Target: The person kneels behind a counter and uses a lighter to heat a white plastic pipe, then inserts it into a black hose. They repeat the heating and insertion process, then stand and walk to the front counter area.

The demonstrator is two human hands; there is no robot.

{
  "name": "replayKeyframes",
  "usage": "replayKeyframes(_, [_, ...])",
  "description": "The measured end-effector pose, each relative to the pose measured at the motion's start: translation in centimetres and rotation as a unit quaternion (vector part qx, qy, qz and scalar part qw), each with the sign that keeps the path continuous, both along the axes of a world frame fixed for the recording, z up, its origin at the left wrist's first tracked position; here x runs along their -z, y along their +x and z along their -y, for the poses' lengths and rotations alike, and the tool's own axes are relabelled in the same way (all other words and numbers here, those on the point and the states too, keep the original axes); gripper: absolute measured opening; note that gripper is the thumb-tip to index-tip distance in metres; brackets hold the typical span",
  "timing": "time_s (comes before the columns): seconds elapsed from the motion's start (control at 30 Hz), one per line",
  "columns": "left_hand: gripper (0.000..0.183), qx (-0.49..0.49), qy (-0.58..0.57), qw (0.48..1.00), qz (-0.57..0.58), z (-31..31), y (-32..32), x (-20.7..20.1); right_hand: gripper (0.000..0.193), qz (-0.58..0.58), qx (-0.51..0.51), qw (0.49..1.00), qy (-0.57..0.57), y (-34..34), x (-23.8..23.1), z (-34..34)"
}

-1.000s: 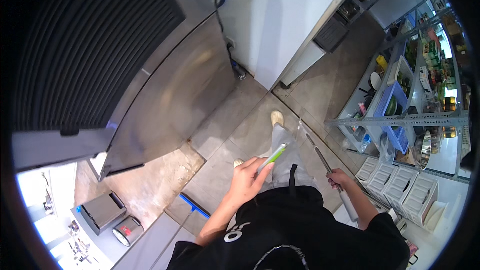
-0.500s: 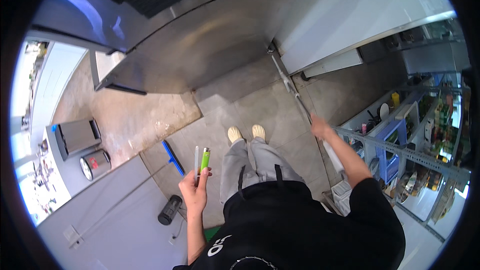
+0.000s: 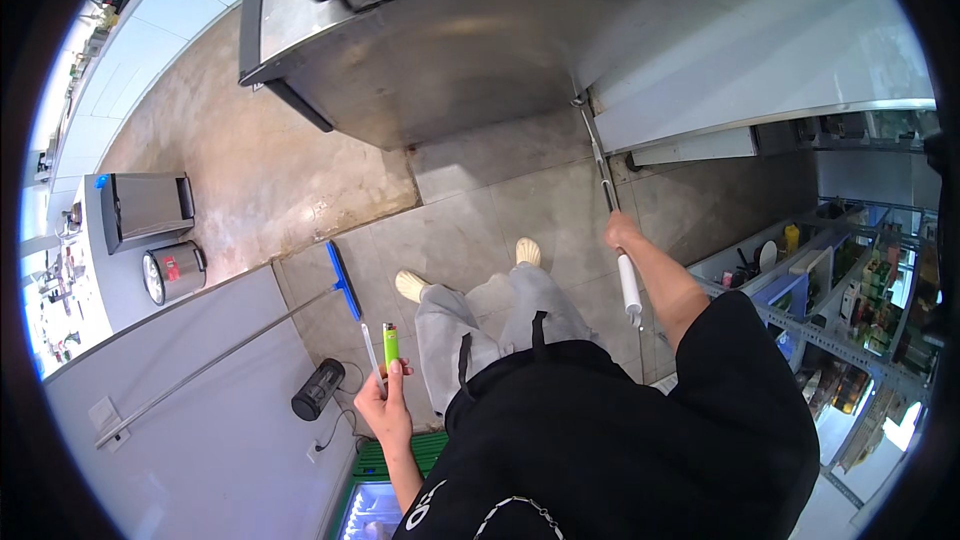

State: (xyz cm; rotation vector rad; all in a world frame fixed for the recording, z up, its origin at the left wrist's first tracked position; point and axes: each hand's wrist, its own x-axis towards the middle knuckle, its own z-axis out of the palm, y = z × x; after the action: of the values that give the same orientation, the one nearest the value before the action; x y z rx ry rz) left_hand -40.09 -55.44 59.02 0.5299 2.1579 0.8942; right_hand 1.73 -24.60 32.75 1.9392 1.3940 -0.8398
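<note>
My left hand (image 3: 388,402) is closed around a green lighter (image 3: 391,344) and a thin whitish stick (image 3: 371,350), which stand up side by side out of the fingers. Out to the right, my right hand (image 3: 622,231) grips a long pole (image 3: 603,168) with a white grip (image 3: 629,286) sticking out behind the hand. The pole's far end reaches the bottom corner where a stainless steel cabinet (image 3: 470,60) meets a white panel (image 3: 740,50). What is on that tip is too small to make out.
A blue squeegee (image 3: 342,280) leans by the left partition (image 3: 220,430), near a black cylindrical device (image 3: 319,390) with a cord. Bins (image 3: 150,208) stand farther left. Metal shelving (image 3: 840,330) with bottles lines the right. A green-framed unit (image 3: 400,452) is below my left arm.
My feet have moved farther apart, and the whole view has shifted. The pole stays in my right hand, with its tip still at the corner. Both small items remain in my left hand.
</note>
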Motion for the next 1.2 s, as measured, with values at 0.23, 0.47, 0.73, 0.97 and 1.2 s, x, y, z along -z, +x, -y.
replayKeyframes(0.23, [0.027, 0.016, -0.002, 1.0, 0.005, 5.8, -15.9, 1.7, 0.072, -0.05, 0.015, 0.999, -0.011, -13.5, -1.2, 9.5])
replayKeyframes(0.47, [0.027, -0.021, 0.072, 0.997, -0.03, 13.2, -28.3, 2.4, 0.034, -0.092, 0.043, 0.994, -0.029, -33.8, -2.1, 14.0])
replayKeyframes(0.73, [0.027, -0.1, 0.062, 0.993, -0.028, 19.9, -33.0, 3.7, 0.006, -0.175, 0.238, 0.955, -0.009, -50.3, -2.0, 13.5])
replayKeyframes(0.97, [0.027, -0.13, 0.071, 0.988, -0.039, 21.4, -34.9, 3.9, 0.006, -0.275, 0.304, 0.912, -0.028, -61.0, -2.5, 12.0])
replayKeyframes(1.2, [0.027, -0.133, 0.049, 0.989, -0.053, 21.0, -35.7, 3.8, 0.018, -0.38, 0.372, 0.844, -0.064, -65.0, -2.2, 10.8])
